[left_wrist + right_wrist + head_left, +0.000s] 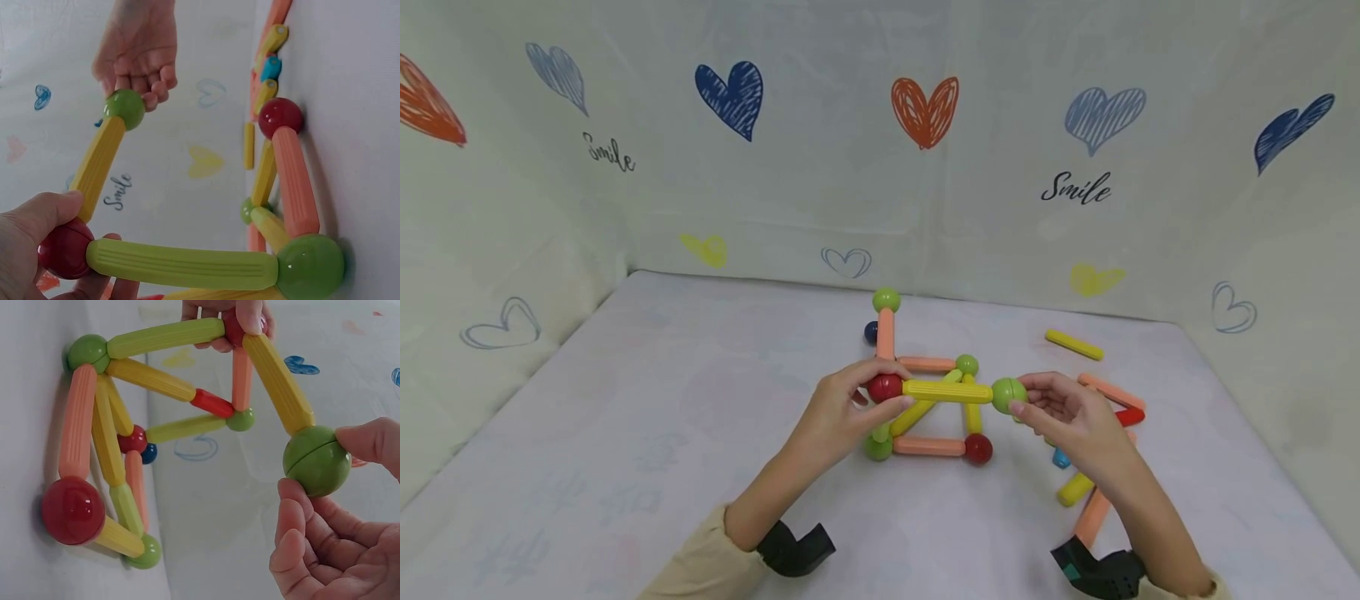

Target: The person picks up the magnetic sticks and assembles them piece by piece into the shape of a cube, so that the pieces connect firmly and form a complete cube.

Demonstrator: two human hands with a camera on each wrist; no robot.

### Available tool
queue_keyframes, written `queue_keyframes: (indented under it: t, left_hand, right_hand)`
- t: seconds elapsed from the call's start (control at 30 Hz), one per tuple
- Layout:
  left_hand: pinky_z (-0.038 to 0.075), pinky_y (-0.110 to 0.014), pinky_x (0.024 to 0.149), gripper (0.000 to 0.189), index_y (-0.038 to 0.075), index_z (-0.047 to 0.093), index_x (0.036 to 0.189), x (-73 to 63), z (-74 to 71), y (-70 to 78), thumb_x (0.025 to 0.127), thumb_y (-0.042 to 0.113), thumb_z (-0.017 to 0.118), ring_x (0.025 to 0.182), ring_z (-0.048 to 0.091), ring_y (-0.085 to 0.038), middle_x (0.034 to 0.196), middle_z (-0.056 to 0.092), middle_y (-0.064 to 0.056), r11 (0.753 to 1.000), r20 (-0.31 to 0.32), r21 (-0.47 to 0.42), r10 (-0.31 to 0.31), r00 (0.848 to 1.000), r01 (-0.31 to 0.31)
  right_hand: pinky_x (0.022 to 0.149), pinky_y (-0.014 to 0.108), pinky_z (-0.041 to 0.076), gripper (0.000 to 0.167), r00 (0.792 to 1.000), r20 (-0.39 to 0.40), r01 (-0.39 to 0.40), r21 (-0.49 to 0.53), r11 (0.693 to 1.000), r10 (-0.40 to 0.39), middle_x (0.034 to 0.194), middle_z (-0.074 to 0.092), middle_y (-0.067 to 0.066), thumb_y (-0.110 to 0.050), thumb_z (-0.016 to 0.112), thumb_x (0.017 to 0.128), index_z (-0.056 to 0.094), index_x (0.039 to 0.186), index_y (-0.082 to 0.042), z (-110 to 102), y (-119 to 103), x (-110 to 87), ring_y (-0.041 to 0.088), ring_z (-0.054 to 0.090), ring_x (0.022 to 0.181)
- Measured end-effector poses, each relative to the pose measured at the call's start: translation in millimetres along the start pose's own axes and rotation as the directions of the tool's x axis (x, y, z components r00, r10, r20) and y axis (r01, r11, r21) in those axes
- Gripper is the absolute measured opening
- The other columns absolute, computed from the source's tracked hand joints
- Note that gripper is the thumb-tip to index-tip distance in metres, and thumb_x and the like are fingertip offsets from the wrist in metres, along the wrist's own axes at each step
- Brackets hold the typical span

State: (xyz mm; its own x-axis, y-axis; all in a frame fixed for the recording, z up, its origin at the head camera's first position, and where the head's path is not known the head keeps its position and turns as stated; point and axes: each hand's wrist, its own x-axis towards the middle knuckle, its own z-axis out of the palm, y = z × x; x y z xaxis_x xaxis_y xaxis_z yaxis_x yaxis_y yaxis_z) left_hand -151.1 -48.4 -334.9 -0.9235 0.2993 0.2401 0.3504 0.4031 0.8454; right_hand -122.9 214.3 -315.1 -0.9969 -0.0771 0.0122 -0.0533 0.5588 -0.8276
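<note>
My left hand (pixel 838 412) grips a red ball (pixel 66 249) at an upper corner of a frame built of sticks and balls. From that ball a yellow stick (pixel 947 392) runs level to the right and meets a green ball (pixel 317 460). My right hand (pixel 1086 425) pinches this green ball between thumb and fingertips. A lime green stick (pixel 181 264) joins the held red ball to a green ball (pixel 310 267) at table level. Salmon sticks (pixel 929 447), more yellow sticks and another red ball (pixel 978 449) make up the base below.
Loose sticks lie to the right, partly behind my right hand and forearm: a yellow stick (pixel 1075 344), a salmon stick (pixel 1112 392), a red piece (pixel 1130 416) and a blue piece (pixel 1061 457). A heart-printed cloth (pixel 827 192) stands behind the white table surface (pixel 625 433).
</note>
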Motion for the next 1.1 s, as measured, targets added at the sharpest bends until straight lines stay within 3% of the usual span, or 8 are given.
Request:
queue_keyframes:
  t: [0.37,0.6,0.7,0.8,0.9,1.0,1.1]
  left_hand:
    - [0.048,-0.027,0.070,0.025,0.020,0.064,0.105,0.1,0.4,0.2,0.081,0.020,0.072,0.087,0.053,-0.014,0.097,0.064,0.005,1.000,-0.006,0.011,0.003,1.000,-0.003]
    - [0.049,-0.029,0.071,0.026,0.019,0.063,0.105,0.1,0.2,1.5,0.081,0.020,0.072,0.087,0.053,-0.015,0.098,0.064,0.003,1.000,-0.005,0.010,-0.003,1.000,0.003]
    - [0.049,-0.031,0.071,0.026,0.018,0.063,0.105,-0.1,0.1,1.9,0.081,0.020,0.072,0.088,0.053,-0.015,0.099,0.063,0.003,1.000,-0.007,0.010,-0.004,1.000,0.004]
    - [0.049,-0.031,0.071,0.026,0.018,0.063,0.105,-0.1,0.2,1.5,0.081,0.019,0.073,0.087,0.053,-0.015,0.098,0.063,0.003,1.000,-0.010,0.009,-0.002,1.000,0.002]
    - [0.049,-0.030,0.070,0.025,0.018,0.063,0.104,0.1,0.3,1.3,0.081,0.019,0.073,0.086,0.053,-0.014,0.096,0.063,0.003,1.000,-0.012,0.007,0.007,1.000,-0.007]
    - [0.049,-0.031,0.069,0.025,0.018,0.063,0.104,0.4,0.4,1.3,0.081,0.019,0.073,0.085,0.053,-0.014,0.096,0.063,0.003,1.000,-0.009,0.006,0.009,1.000,-0.009]
    - [0.049,-0.030,0.070,0.025,0.019,0.063,0.105,0.7,0.7,1.2,0.081,0.020,0.072,0.086,0.053,-0.014,0.096,0.063,0.004,1.000,-0.006,0.006,0.002,1.000,-0.002]
  right_hand:
    - [0.071,0.021,0.051,0.045,0.998,0.068,-0.019,-0.021,1.000,0.020,0.106,0.058,0.009,-0.034,0.058,0.091,0.052,0.126,-0.007,-12,4,-1.2,0.009,0.059,0.087]
    - [0.074,0.017,0.050,0.037,0.999,0.008,0.038,-0.046,0.998,-0.037,0.098,0.060,-0.004,-0.027,0.056,0.094,0.053,0.125,-0.007,-31,19,1.4,0.006,0.059,0.085]
    - [0.073,0.015,0.050,0.040,1.000,-0.020,0.001,-0.076,0.997,-0.003,0.099,0.060,-0.007,-0.030,0.055,0.094,0.052,0.126,-0.006,-39,30,5.3,-0.001,0.059,0.085]
    - [0.074,0.017,0.051,0.044,0.998,-0.037,-0.047,-0.128,0.991,0.043,0.105,0.061,0.002,-0.033,0.055,0.093,0.051,0.127,-0.005,-46,44,9.9,-0.002,0.058,0.085]
    - [0.079,0.029,0.052,0.050,0.995,-0.032,-0.103,-0.178,0.979,0.099,0.112,0.059,0.013,-0.037,0.054,0.093,0.048,0.129,-0.004,-52,61,14.9,0.008,0.058,0.092]
    - [0.079,0.042,0.049,0.057,0.979,-0.025,-0.204,-0.233,0.951,0.204,0.115,0.058,0.019,-0.041,0.053,0.093,0.044,0.134,-0.003,-57,79,18.8,0.023,0.055,0.098]
    - [0.075,0.041,0.046,0.066,0.950,-0.002,-0.301,-0.283,0.911,0.313,0.115,0.055,0.023,-0.046,0.053,0.091,0.041,0.135,0.001,-63,93,21.3,0.029,0.051,0.097]
